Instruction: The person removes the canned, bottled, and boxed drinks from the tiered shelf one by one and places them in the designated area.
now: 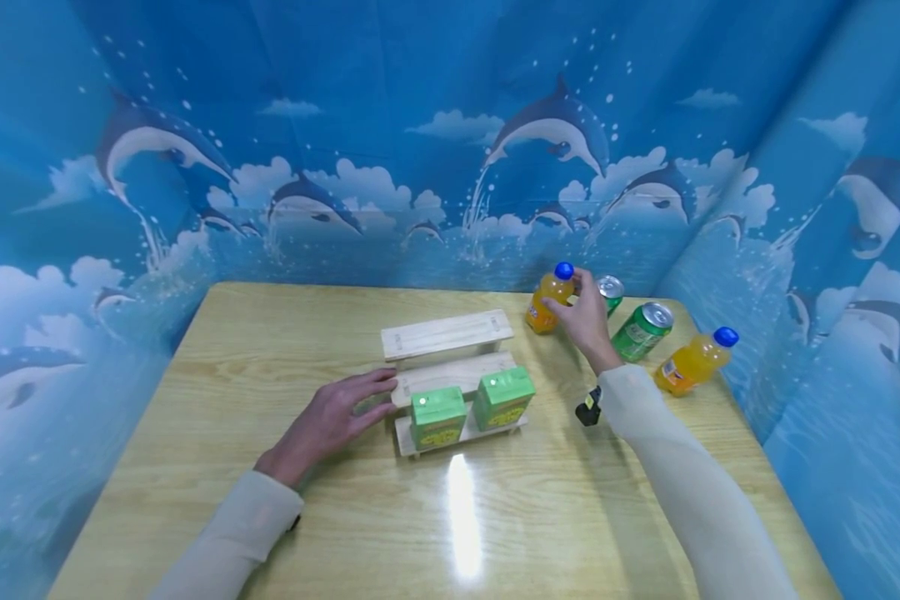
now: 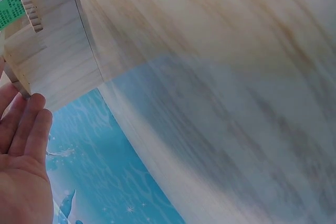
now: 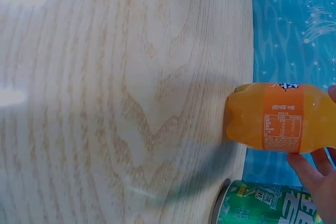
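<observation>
My right hand [image 1: 587, 321] holds an orange soda bottle [image 1: 550, 302] with a blue cap, thumb and fingers on opposite sides of its upper part. In the right wrist view the bottle [image 3: 283, 116] shows its orange label, the thumb against its side. At a stepped wooden rack [image 1: 446, 333], my left hand [image 1: 337, 412] touches the left end of the middle step. Fairly straight fingers meet that wooden end in the left wrist view. Two green drink cartons, one on the left [image 1: 438, 417] and one on the right [image 1: 504, 396], stand on the lowest front step.
Right of the held bottle are two green cans, one partly hidden behind the hand [image 1: 611, 292] and one nearer [image 1: 642, 331]. A second orange soda bottle [image 1: 693, 364] stands near the right edge of the wooden table [image 1: 360, 517]. A dolphin-print curtain [image 1: 420, 125] hangs behind.
</observation>
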`<move>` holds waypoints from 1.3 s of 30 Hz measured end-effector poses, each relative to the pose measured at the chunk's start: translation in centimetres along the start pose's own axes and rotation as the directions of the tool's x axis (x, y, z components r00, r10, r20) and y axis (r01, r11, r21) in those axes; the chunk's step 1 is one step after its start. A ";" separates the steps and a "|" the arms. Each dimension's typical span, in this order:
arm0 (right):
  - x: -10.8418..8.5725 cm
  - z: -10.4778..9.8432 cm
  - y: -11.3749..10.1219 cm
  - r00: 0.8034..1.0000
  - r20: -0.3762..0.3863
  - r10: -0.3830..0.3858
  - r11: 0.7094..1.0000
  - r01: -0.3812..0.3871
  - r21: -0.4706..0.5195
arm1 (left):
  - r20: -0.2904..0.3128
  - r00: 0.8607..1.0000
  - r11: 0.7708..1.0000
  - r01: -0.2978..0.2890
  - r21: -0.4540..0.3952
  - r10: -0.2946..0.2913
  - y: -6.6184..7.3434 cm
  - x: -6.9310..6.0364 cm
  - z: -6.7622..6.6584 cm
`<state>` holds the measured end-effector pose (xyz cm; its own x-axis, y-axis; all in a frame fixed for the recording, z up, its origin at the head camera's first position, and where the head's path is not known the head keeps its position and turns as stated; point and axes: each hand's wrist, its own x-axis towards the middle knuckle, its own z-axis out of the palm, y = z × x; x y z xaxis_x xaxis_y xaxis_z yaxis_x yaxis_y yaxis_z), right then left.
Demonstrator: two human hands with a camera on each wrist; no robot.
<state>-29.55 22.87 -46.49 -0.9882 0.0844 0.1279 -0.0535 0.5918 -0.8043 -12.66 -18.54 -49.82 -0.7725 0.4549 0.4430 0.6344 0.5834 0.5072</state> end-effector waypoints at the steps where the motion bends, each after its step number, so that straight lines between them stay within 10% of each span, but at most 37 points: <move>1: 0.0 0.0 0.0 1.000 0.000 0.002 1.000 -0.002 0.002 | -0.001 1.000 1.000 -0.001 0.002 0.001 0.0 0.0 0.0; 39: -2.4 -3.6 -2.5 0.992 -0.051 -0.113 0.991 0.116 0.071 | -0.010 1.000 1.000 0.003 0.010 -0.003 0.0 0.0 0.0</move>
<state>-26.56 24.04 -42.69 -0.9673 0.0578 0.2468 -0.1779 0.5391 -0.8233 -12.63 -18.49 -49.83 -0.7740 0.4464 0.4492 0.6319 0.5911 0.5014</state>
